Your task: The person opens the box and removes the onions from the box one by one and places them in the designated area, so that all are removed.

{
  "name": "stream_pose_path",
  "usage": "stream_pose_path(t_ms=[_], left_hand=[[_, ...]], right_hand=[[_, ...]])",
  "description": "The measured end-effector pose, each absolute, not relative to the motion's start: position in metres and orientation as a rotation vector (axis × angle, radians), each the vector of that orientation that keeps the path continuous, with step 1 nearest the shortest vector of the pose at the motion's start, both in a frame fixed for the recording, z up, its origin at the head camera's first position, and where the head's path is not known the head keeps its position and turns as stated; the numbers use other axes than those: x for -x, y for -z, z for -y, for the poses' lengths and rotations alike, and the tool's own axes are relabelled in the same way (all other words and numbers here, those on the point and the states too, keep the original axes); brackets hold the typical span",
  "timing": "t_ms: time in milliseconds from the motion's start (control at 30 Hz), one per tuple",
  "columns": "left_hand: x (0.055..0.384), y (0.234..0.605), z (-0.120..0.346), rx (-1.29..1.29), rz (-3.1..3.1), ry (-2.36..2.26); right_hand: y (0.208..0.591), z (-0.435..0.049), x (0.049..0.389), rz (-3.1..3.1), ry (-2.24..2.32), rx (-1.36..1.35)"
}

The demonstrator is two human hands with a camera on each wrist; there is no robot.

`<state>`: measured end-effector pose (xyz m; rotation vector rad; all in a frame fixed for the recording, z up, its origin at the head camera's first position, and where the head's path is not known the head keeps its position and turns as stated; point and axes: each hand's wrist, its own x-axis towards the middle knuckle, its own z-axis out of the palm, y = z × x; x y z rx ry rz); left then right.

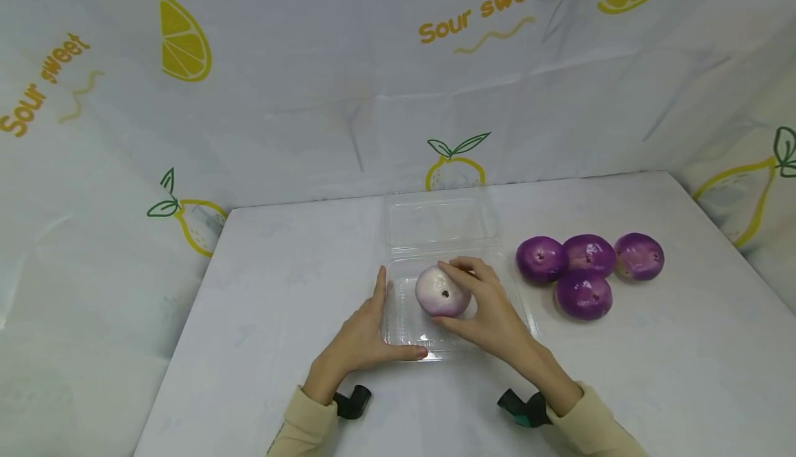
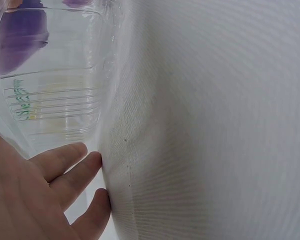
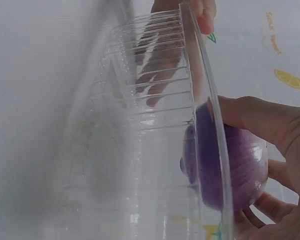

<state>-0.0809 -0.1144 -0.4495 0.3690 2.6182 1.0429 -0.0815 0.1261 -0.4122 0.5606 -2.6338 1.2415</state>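
My right hand (image 1: 497, 315) grips a round purple-and-white onion (image 1: 438, 294) between thumb and fingers, with its small dark spot facing up. In the head view the onion overlaps the base of a clear plastic clamshell box (image 1: 407, 336); from the right wrist, part of the onion (image 3: 245, 167) shows beyond the box's rim. At the box's near left corner is my left hand (image 1: 363, 336), its fingers extended along the left side and its thumb lying along the front rim. Those left fingers (image 2: 67, 182) are spread beside the ribbed wall.
The box's lid (image 1: 441, 218) lies folded back behind the base. To the right, several shiny purple onions (image 1: 584, 294) sit close together on the white-covered table (image 1: 298, 277). A lemon-printed cloth (image 1: 298, 84) hangs behind the table.
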Motion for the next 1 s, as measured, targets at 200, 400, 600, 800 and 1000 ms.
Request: stream_pose_path(t_ms=[200, 400, 600, 800, 1000], left_hand=[[0.081, 0.45, 0.115, -0.363, -2.617, -1.053], [0.081, 0.451, 0.114, -0.358, -2.624, -1.043], [0.081, 0.45, 0.114, -0.35, -2.62, -1.045], [0.081, 0.448, 0.113, -0.336, -2.609, -1.05], [0.082, 0.449, 0.114, -0.332, -2.605, -1.049]], right_hand=[[0.411, -0.138, 0.079, 2.608, -1.187, -0.567], [0.407, -0.152, 0.075, 2.597, -1.1, -0.546], [0.404, -0.168, 0.071, 2.559, -1.037, -0.506], [0.401, -0.184, 0.068, 2.468, -1.064, -0.486], [0.397, -0.201, 0.063, 2.467, -1.05, -0.411]])
